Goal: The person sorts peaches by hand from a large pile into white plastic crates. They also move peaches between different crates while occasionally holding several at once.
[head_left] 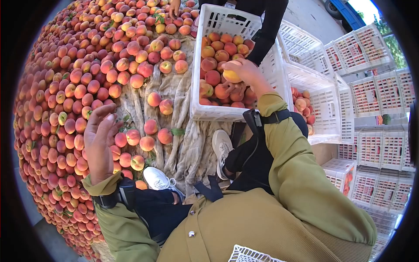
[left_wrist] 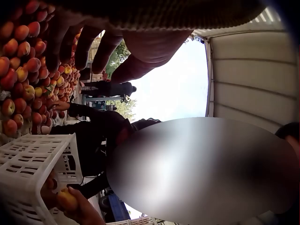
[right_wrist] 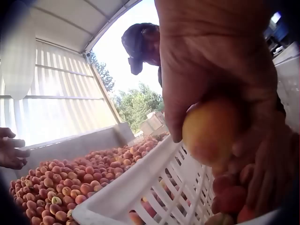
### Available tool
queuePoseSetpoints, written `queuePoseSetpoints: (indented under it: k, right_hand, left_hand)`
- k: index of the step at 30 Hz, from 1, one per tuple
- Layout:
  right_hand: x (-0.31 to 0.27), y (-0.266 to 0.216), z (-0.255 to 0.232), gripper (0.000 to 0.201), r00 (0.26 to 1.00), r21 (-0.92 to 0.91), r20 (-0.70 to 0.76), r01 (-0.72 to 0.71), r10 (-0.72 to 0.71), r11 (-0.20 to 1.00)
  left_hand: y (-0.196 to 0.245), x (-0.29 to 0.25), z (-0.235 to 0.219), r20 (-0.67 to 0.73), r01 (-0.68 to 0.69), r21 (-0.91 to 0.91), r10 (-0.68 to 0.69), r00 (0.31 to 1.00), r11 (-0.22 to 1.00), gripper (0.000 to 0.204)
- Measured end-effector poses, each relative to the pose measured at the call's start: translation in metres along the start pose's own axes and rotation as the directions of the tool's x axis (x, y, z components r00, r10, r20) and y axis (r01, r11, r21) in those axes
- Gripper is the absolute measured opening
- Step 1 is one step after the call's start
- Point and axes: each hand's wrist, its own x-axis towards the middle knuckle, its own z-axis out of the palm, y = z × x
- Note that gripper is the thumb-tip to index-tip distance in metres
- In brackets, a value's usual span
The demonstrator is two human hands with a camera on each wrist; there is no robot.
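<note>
Yellow-orange peach (head_left: 231, 76) in the right hand (head_left: 248, 74); white, slotted crate (head_left: 220, 114) beneath it; red-and-yellow peaches (head_left: 80, 91) beside the left hand (head_left: 99, 142); olive sleeves (head_left: 301, 174) behind both

1. One peach (head_left: 231, 75) in the right hand (head_left: 248, 74); none in the left hand (head_left: 99, 142).
2. One white crate (head_left: 218, 114) nearest, holding more peaches than can be counted exactly.
3. At least two more open crates (head_left: 328, 114) just beyond it.
4. At least six crates in the stacks (head_left: 377, 96) at the far right; overlap hides the exact number.
5. One peach pile (head_left: 65, 118), too many fruits to count.
6. Four hands in all: the wearer's two and two belonging to someone in black sleeves (head_left: 267, 32).
7. Two white shoes (head_left: 222, 146).
8. Two black wrist straps (head_left: 277, 116).
9. One dark cap (right_wrist: 134, 44).
</note>
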Motion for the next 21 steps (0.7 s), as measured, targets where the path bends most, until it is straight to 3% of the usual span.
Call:
queuePoseSetpoints:
  k: [1,2,3,4,8,11,12,14,15,16,17,19,21]
  right_hand:
    - [0.01,0.013,-0.002,0.045,1.0,-0.002,-0.001,0.0,0.0,1.0]
    - [0.013,0.019,0.001,0.045,0.998,-0.312,0.022,0.068,-0.065,0.948]
    - [0.017,0.025,0.003,0.046,0.991,-0.589,0.066,0.135,-0.118,0.797]
    - [0.022,0.03,0.005,0.048,0.995,-0.535,-0.006,-0.088,0.101,0.84]
    - [0.039,0.059,0.015,0.052,0.969,-0.545,0.012,-0.199,0.245,0.814]
    - [0.037,0.052,0.019,0.045,0.99,-0.537,-0.025,-0.132,0.141,0.833]
    - [0.042,0.056,0.02,0.04,0.992,-0.449,-0.07,-0.125,0.105,0.885]
    - [0.071,0.076,0.014,0.033,0.998,-0.381,-0.022,0.051,-0.064,0.923]
    - [0.087,0.087,0.013,0.041,0.967,-0.413,-0.066,0.197,-0.245,0.889]
    - [0.062,0.055,0.028,0.038,0.942,-0.403,-0.081,0.269,-0.327,0.875]
    - [0.029,0.018,0.049,0.029,0.96,-0.313,-0.08,0.233,-0.27,0.921]
    - [0.003,-0.009,0.073,0.02,0.91,-0.201,-0.022,0.401,-0.413,0.894]
    - [-0.026,-0.025,0.108,0.018,0.897,0.031,0.064,0.436,-0.438,0.899]
  left_hand:
    - [0.001,-0.001,-0.002,-0.017,0.016,-0.003,-0.016,1.0,1.0,0.024]
    - [0.002,-0.001,-0.001,-0.019,0.017,-0.005,-0.017,1.0,1.0,0.024]
    - [0.004,-0.001,0.0,-0.034,0.0,-0.011,-0.001,0.999,1.0,0.023]
    - [0.005,-0.001,0.0,-0.05,-0.016,-0.015,0.016,0.999,1.0,0.023]
    - [0.006,-0.001,-0.002,-0.038,-0.02,-0.045,0.018,0.999,0.999,0.023]
    - [0.007,-0.003,-0.005,-0.063,-0.041,-0.014,0.04,0.997,0.999,0.023]
    - [0.006,-0.003,-0.008,-0.066,-0.051,-0.06,0.047,0.997,0.997,0.023]
    - [0.006,-0.003,-0.015,-0.131,-0.106,-0.119,0.09,0.987,0.987,0.022]
    - [0.008,-0.002,-0.021,-0.162,-0.133,-0.088,0.118,0.98,0.987,0.02]
    - [0.011,-0.002,-0.027,-0.208,-0.179,-0.15,0.146,0.967,0.972,0.019]
    - [0.015,-0.004,-0.034,-0.283,-0.212,-0.159,0.161,0.946,0.964,0.018]
    - [0.02,-0.006,-0.052,-0.394,-0.242,-0.246,0.132,0.91,0.939,0.017]
    - [0.021,-0.008,-0.066,-0.485,-0.312,-0.273,0.15,0.862,0.91,0.016]
